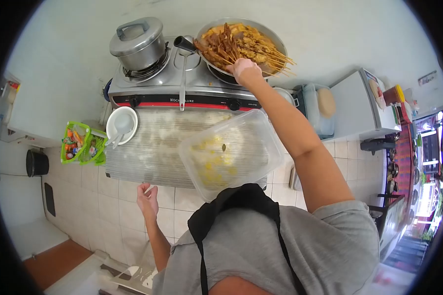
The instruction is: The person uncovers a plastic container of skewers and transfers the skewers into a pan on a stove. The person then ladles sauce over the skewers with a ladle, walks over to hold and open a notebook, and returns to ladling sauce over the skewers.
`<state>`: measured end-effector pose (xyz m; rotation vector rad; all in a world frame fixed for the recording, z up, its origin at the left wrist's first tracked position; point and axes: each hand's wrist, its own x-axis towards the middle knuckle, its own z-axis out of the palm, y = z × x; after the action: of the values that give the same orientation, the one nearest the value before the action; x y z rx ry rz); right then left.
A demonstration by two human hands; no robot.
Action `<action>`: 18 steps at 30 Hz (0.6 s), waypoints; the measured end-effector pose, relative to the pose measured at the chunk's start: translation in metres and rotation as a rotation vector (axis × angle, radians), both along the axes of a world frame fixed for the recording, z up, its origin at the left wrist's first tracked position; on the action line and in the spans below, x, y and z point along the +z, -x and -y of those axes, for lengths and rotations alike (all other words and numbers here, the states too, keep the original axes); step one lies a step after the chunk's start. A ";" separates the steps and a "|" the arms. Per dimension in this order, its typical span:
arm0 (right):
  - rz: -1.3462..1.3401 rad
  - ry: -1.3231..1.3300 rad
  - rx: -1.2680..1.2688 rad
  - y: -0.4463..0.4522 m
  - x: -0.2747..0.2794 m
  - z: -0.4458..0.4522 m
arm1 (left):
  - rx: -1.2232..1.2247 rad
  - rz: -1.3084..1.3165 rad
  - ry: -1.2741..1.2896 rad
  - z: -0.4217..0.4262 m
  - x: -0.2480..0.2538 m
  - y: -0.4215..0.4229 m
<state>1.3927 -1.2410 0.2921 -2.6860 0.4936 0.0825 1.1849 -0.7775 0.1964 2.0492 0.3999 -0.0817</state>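
At the wide pan (279, 43) on the stove, my right hand (246, 71) has its fingers closed round a bunch of skewers (227, 45) with brown food on their upper ends. More skewers (266, 51) lie in the pan with their bare stick ends over the rim, above yellowish-brown food. My left hand (147, 199) hangs low by the front edge of the striped table (145, 164), holding nothing, fingers loosely bent and apart. Between me and the stove sits a clear plastic tub (251, 152), with yellow smears and a small dark leaf inside.
On the two-burner stove (152, 101) stand a lidded pot (140, 46) and a long-handled utensil (183, 81). A white bowl (133, 125) with a ladle is at the table's left. Beside it are green baskets (86, 142). A clear container (317, 120) stands right of the stove.
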 end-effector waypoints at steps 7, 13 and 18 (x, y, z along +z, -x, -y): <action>0.122 0.068 -0.076 0.006 0.001 -0.021 | -0.051 -0.026 -0.064 -0.009 0.001 -0.013; 0.040 0.051 0.002 -0.005 -0.012 -0.030 | -0.100 -0.047 -0.069 -0.008 0.002 -0.027; 0.124 0.041 -0.144 0.002 0.000 -0.032 | -0.067 -0.018 -0.031 -0.019 -0.001 -0.026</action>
<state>1.3907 -1.2093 0.2919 -2.6653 0.6539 -0.1350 1.2114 -0.7581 0.1954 2.0941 0.3460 -0.1358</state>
